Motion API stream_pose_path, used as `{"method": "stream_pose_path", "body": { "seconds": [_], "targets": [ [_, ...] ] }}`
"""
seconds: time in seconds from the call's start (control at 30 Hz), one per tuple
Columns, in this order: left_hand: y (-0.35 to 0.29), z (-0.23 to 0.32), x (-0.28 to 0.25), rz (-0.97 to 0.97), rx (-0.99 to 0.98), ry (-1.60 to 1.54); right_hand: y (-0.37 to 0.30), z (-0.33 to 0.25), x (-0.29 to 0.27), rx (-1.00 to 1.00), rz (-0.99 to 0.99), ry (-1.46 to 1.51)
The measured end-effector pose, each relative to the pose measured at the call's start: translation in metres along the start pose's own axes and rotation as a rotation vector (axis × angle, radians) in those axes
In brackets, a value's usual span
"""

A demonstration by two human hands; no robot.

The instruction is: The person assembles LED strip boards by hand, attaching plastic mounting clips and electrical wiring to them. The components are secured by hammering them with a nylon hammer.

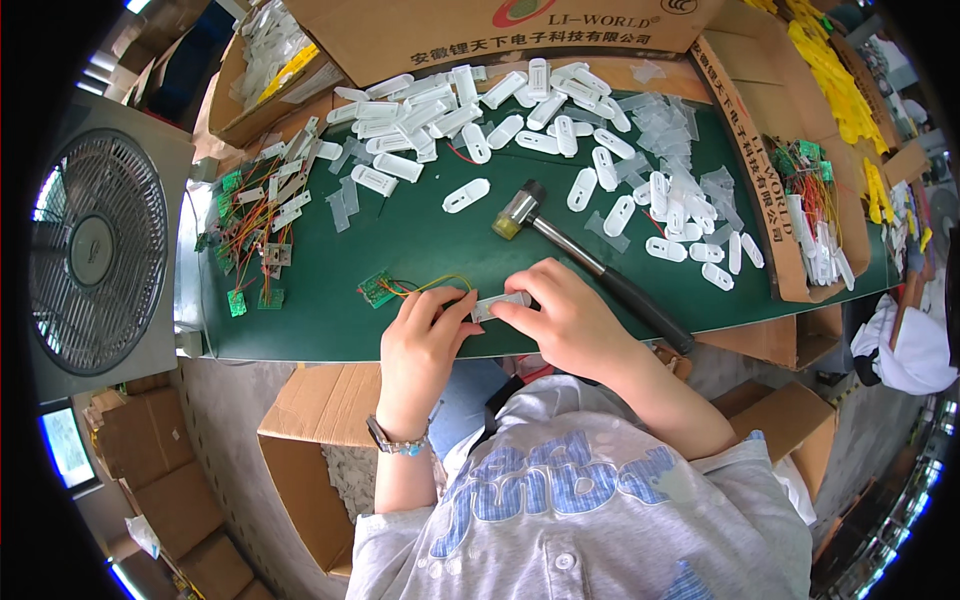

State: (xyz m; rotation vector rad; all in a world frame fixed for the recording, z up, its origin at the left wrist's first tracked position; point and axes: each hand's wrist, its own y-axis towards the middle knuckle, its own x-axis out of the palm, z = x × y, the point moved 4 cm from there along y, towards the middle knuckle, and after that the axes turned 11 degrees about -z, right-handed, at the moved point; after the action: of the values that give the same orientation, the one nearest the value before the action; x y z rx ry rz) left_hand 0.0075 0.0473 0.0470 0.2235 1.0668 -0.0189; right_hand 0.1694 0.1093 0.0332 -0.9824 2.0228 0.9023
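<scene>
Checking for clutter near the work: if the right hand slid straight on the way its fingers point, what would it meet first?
The right hand points toward the person's left, along the white plastic casing it holds. It would probably meet the left hand first, gripping the same casing; depth is unclear.

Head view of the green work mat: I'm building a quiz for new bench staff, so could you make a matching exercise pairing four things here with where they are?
Things:
1. black-handled mallet with pale head
2. small green circuit board with coloured wires
3. grey box fan
4. white plastic oblong casing

Places:
A. beyond the mat's left end
B. between the left hand and right hand
C. on the mat, just left of the left hand
D. lying slantwise on the mat, right of the hands

Pairs: 1-D, 2-C, 3-A, 4-B
</scene>
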Motion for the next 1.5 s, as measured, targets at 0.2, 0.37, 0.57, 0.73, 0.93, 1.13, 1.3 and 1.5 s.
{"method": "stream_pose_path", "body": {
  "seconds": [0.2,0.37,0.57,0.73,0.93,1.13,1.3,1.5],
  "targets": [
    [-0.003,-0.004,0.002,0.059,0.079,0.074,0.001,-0.003,0.000,-0.029,0.033,-0.010],
    [-0.003,-0.004,0.003,0.070,0.121,0.039,0.001,-0.004,-0.003,-0.044,0.019,-0.025],
    [-0.004,-0.005,0.004,0.063,0.135,0.021,0.004,-0.006,-0.005,-0.047,-0.038,-0.065],
    [0.000,-0.002,0.001,0.044,0.152,0.043,0.009,-0.007,-0.008,-0.082,-0.063,-0.141],
    [-0.002,-0.003,0.000,0.043,0.146,0.035,0.034,0.026,-0.076,0.027,-0.094,-0.461],
    [0.000,-0.004,0.001,0.054,0.163,0.022,0.030,0.128,-0.133,0.321,-0.175,-0.896],
    [-0.001,-0.003,-0.001,0.048,0.170,0.011,0.032,0.141,-0.135,0.300,-0.234,-0.763],
    [-0.003,-0.004,-0.001,0.046,0.144,-0.032,0.029,0.090,-0.128,0.175,0.083,-0.359]
  ]
}}
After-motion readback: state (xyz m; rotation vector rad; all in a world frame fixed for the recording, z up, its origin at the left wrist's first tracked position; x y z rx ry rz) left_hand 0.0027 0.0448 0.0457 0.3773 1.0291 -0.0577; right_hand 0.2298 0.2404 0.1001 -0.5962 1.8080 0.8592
